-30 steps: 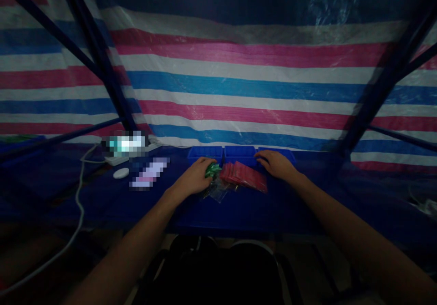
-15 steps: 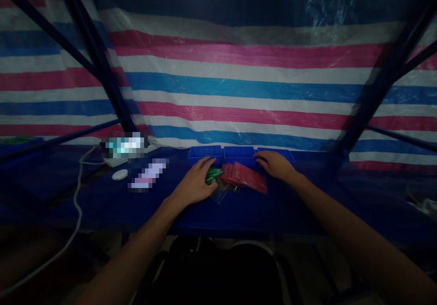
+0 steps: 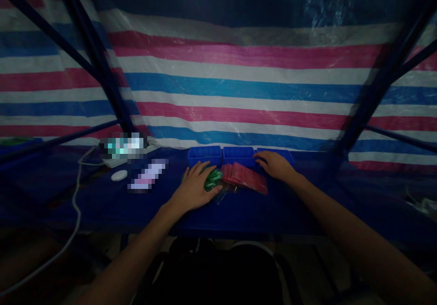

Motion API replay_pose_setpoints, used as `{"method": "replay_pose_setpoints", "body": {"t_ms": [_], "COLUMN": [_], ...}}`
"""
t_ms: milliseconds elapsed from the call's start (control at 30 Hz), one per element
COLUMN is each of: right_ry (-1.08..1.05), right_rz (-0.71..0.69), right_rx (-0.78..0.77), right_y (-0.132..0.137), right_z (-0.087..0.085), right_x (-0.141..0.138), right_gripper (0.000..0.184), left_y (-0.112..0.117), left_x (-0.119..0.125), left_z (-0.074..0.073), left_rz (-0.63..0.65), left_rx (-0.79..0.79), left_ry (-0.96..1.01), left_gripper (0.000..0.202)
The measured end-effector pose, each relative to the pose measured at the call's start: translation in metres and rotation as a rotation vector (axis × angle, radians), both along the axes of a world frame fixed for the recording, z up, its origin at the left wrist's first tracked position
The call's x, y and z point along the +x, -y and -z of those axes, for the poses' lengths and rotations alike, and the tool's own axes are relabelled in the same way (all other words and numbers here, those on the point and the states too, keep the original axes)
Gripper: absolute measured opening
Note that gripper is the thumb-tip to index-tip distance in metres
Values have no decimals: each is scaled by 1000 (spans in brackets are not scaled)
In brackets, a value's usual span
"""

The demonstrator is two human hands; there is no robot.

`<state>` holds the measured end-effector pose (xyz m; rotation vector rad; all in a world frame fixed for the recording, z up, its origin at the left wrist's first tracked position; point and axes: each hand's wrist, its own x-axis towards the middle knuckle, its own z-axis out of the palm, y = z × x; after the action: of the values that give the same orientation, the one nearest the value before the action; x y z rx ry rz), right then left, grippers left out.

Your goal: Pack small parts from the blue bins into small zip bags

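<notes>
My left hand (image 3: pixel 194 187) lies palm down with its fingers spread over a pile of shiny green packets (image 3: pixel 213 180). Part of that pile is hidden beneath the palm. Right beside it, a fanned stack of red packets (image 3: pixel 247 177) lies on the blue table, with clear plastic bags (image 3: pixel 225 192) partly under it. My right hand (image 3: pixel 275 164) rests at the front of the right-hand blue bin (image 3: pixel 288 155), fingers loosely bent and apart, with nothing visible in them. The left bin (image 3: pixel 205 154) and middle bin (image 3: pixel 239 155) stand in the same row behind the packets.
Further left on the table are a round white object (image 3: pixel 119 175), a blurred-out phone-shaped item (image 3: pixel 149 174) and a power strip (image 3: pixel 116 160) with a white cable (image 3: pixel 78 205). Blue metal posts (image 3: pixel 368 95) frame a striped plastic sheet (image 3: pixel 239 86) behind.
My left hand has shifted slightly down with its fingers spread wider, and the green packets look more spread out under it. The right hand has stayed in place.
</notes>
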<state>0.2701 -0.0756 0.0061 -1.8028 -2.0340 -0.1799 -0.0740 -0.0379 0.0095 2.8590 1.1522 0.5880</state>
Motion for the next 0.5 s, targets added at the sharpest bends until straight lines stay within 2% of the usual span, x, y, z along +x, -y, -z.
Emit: {"method": "replay_pose_setpoints", "body": {"t_ms": [167, 333, 433, 500], "right_ry": [0, 5, 10, 14], "right_rz": [-3, -13, -26, -34], "right_rx": [7, 12, 31, 39], "right_y": [1, -2, -4, -4], "right_z": [0, 3, 5, 5], "right_x": [0, 2, 4, 4], "right_gripper": [31, 31, 30, 30], "left_y": [2, -1, -16, -35], "left_x": [-2, -1, 4, 9], "left_z": [-4, -12, -23, -31], "left_rz": [0, 12, 41, 44], "left_rx": [-27, -17, 49, 86], "left_ry": [5, 63, 148, 174], "left_gripper": [75, 67, 59, 54]}}
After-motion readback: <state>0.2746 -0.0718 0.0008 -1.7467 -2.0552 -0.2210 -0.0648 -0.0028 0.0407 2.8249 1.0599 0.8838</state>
